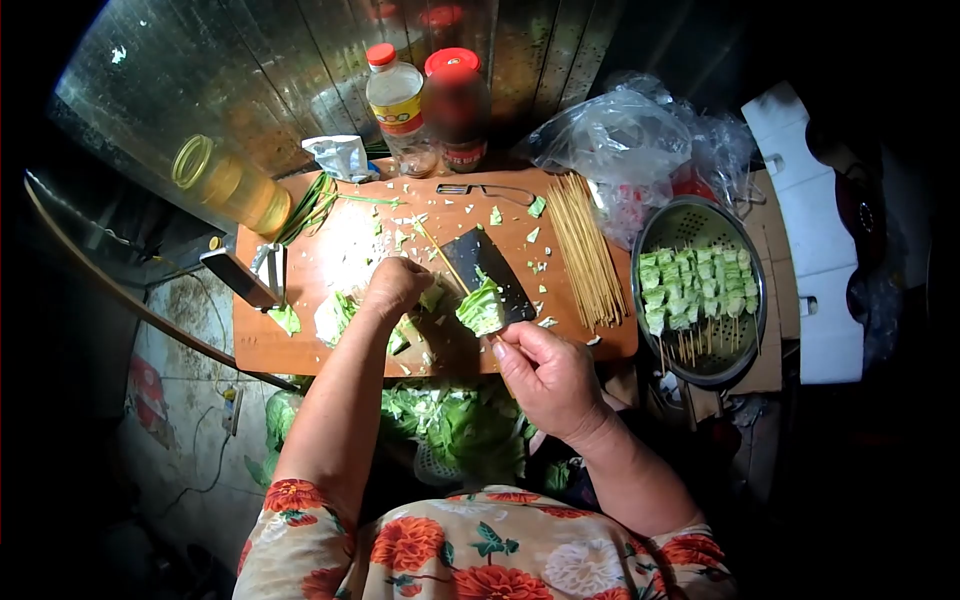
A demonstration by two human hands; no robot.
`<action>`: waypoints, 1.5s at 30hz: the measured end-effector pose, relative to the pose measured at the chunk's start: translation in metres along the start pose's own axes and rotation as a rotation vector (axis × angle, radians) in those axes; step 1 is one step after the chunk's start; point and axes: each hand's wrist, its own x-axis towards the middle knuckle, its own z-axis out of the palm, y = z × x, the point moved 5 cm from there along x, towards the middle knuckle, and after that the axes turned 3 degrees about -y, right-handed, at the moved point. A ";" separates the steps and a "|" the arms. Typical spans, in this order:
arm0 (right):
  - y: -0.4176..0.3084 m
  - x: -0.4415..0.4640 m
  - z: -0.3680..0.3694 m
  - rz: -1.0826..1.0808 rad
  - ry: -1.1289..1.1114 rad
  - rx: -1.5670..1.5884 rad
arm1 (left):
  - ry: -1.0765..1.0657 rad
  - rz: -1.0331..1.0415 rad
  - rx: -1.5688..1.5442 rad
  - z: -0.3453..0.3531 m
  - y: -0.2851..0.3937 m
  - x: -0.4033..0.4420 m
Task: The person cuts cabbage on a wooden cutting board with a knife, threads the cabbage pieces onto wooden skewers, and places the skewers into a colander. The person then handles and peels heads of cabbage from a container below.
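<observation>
My right hand [548,378] pinches a thin bamboo skewer, and a pale green cabbage piece [482,308] is threaded on its upper end. To the left, my left hand [398,285] is closed with fingertips down over cut cabbage leaves [338,318] on the wooden board [590,345]; whatever is between its fingers is hidden. A dark cleaver blade [492,272] lies flat just beyond the threaded piece. One loose skewer [440,252] slants beside the blade. Cabbage scraps are scattered around both hands.
Bare bamboo skewers [585,250] lie bundled at the board's right. Beyond them a metal colander [708,372] holds finished cabbage skewers [700,285]. Bottles [400,110], a jar of yellow liquid [235,185] and plastic bags [630,130] line the back. More cabbage [450,425] sits below the front edge.
</observation>
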 end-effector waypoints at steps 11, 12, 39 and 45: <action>-0.002 0.002 0.001 -0.014 -0.018 -0.009 | -0.027 -0.031 0.196 0.001 -0.025 0.000; -0.001 0.001 0.001 -0.024 -0.024 -0.030 | -0.047 -0.056 0.120 0.001 -0.026 -0.002; -0.003 0.002 0.009 -0.032 -0.051 -0.063 | -0.123 0.041 -0.864 0.010 -0.019 -0.013; 0.000 0.002 0.020 0.063 -0.134 -0.023 | -0.052 0.195 -1.204 -0.027 0.016 -0.039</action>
